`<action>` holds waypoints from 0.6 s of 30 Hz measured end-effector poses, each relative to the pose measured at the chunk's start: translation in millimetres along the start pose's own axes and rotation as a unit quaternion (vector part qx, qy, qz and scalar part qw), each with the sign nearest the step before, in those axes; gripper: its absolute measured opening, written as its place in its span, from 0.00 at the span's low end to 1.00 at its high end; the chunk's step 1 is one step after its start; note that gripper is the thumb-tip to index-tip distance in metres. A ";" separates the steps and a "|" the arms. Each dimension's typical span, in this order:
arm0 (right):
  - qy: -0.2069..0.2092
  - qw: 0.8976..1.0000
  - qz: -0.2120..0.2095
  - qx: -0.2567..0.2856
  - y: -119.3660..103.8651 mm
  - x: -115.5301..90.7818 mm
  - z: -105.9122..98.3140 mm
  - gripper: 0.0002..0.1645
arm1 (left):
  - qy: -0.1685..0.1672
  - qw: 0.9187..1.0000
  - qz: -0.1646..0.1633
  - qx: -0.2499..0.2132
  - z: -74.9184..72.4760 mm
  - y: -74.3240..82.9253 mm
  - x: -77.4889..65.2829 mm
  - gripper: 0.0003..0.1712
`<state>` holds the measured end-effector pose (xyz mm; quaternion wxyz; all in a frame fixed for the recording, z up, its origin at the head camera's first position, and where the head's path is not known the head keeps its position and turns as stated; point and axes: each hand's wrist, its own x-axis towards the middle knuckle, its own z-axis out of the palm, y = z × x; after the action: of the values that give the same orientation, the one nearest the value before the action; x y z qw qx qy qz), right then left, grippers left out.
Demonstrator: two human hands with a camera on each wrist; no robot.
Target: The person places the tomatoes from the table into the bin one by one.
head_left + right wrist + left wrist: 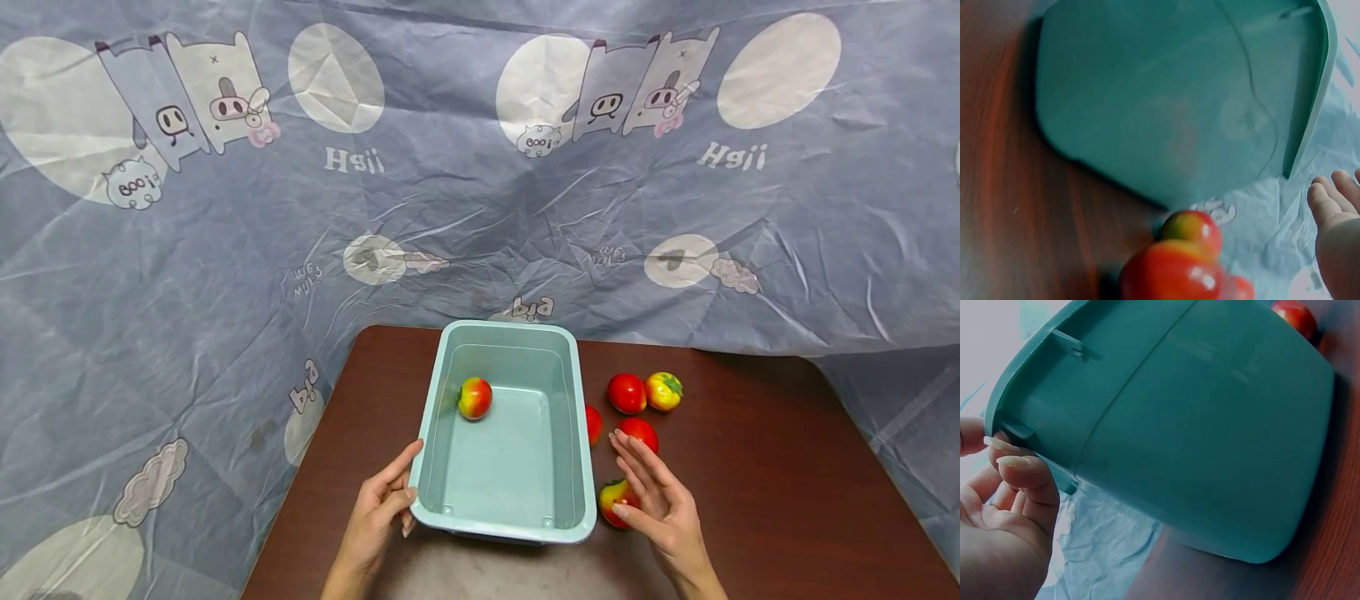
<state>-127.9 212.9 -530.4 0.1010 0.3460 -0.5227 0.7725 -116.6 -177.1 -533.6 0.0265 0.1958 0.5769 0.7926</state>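
Observation:
A light green plastic bin (498, 528) stands on the table with one red-and-yellow fruit (476, 398) inside, near its left wall. My left hand (375, 505) grips the bin's rim at the near left corner, thumb above and fingers curled beneath, as the left wrist view also shows. To the right of the bin my right hand (660, 510) is held with its fingers extended and nothing in its grasp. It partly covers a yellow-and-red fruit (611, 497) and a red fruit (640, 432); whether it touches either I cannot tell.
Farther back on the right lie a red fruit (626, 393) and a yellow fruit with green leaves (663, 392), side by side. Another red fruit (593, 425) is partly hidden by the bin's right wall. A grey patterned cloth (465, 208) hangs behind the brown table (780, 467).

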 end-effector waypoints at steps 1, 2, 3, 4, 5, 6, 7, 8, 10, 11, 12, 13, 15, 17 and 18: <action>0.007 1.000 0.004 -0.005 0.0 -2.7 -2.2 0.49 | 0.001 1.000 -0.002 0.000 0.0 -0.2 -0.2 0.34; 0.013 1.000 0.007 -0.012 0.2 -5.7 -4.3 0.49 | 0.002 1.000 -0.004 -0.001 0.2 -0.2 -0.5 0.34; 0.020 1.000 0.011 -0.022 0.6 -8.7 -6.5 0.49 | 0.003 1.000 -0.007 -0.002 0.5 -0.1 -0.7 0.34; 0.030 0.999 0.017 -0.035 1.3 -11.7 -8.6 0.49 | 0.004 1.000 -0.009 -0.002 0.5 -0.1 -0.9 0.34; 0.040 0.998 0.026 -0.049 1.9 -14.9 -10.5 0.49 | 0.006 1.000 -0.011 -0.004 0.6 -0.1 -1.0 0.34; 0.053 0.996 0.040 -0.066 2.5 -18.4 -12.3 0.49 | 0.008 1.000 -0.013 -0.004 0.9 0.1 -1.0 0.34; 0.067 0.993 0.055 -0.083 3.2 -22.0 -14.2 0.49 | 0.009 1.000 -0.014 -0.003 0.9 0.1 -1.2 0.34; 0.079 0.990 0.070 -0.096 4.1 -25.6 -16.0 0.49 | 0.009 1.000 -0.015 -0.004 1.0 0.1 -1.2 0.35; 0.103 0.981 0.106 -0.123 5.3 -32.5 -19.2 0.50 | 0.010 1.000 -0.016 -0.002 1.3 -0.2 -1.1 0.35; 0.112 0.977 0.120 -0.134 6.3 -35.6 -20.8 0.50 | 0.011 1.000 -0.018 -0.002 1.5 -0.3 -1.0 0.35; 0.120 0.973 0.134 -0.145 7.2 -38.4 -22.3 0.50 | 0.013 1.000 -0.019 -0.001 1.6 -0.6 -1.0 0.35; 0.127 0.968 0.146 -0.159 8.5 -40.7 -23.8 0.50 | 0.012 1.000 -0.019 -0.001 1.5 -0.9 -1.0 0.35; 0.137 0.955 0.169 -0.200 11.6 -44.0 -26.6 0.50 | 0.012 1.000 -0.017 -0.002 1.4 -1.5 -0.8 0.35; 0.144 0.939 0.195 -0.243 15.5 -46.6 -28.9 0.50 | 0.013 1.000 -0.013 -0.003 0.8 -1.8 -1.0 0.35; 0.147 0.930 0.211 -0.263 17.6 -48.0 -29.6 0.50 | 0.010 1.000 -0.009 -0.003 0.5 -1.8 -1.0 0.35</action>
<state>-114.2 241.2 -580.4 0.0984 0.0711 -0.7475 0.6530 -115.8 -176.3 -535.4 0.0280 0.1823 0.5762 0.7963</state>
